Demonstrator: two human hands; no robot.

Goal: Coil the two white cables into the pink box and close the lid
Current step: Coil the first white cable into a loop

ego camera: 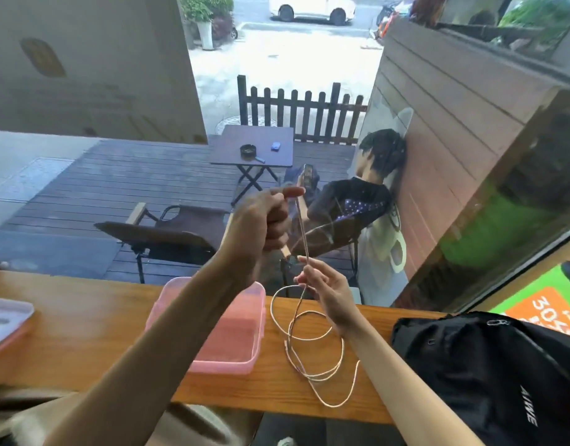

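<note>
- Pinching a raised stretch of white cable [304,239], the left hand [261,225] is closed on it high above the counter, thumb against forefinger.
- Right hand [325,289] sits lower, fingertips closed lightly round the same strand, which runs taut between the two hands.
- Remaining cable lies in loose loops on the wooden counter [84,336], trailing to its near edge; whether these loops are one cable or two cannot be told.
- Pink box [242,346] stands open just left of the loops, partly behind the left forearm; no cable seen inside.
- Lid [7,320] lies well apart at the far left of the counter.
- Handling judgement: cable is light, limp and smooth, likely to spring open; best held at the crossing of the turns, not by a connector end.
- Obstructions: black backpack [489,365] crowds the right side near the loops; the trailing end could slip off the near edge.
- Beyond the window: a seated person [351,194], not in the way.
</note>
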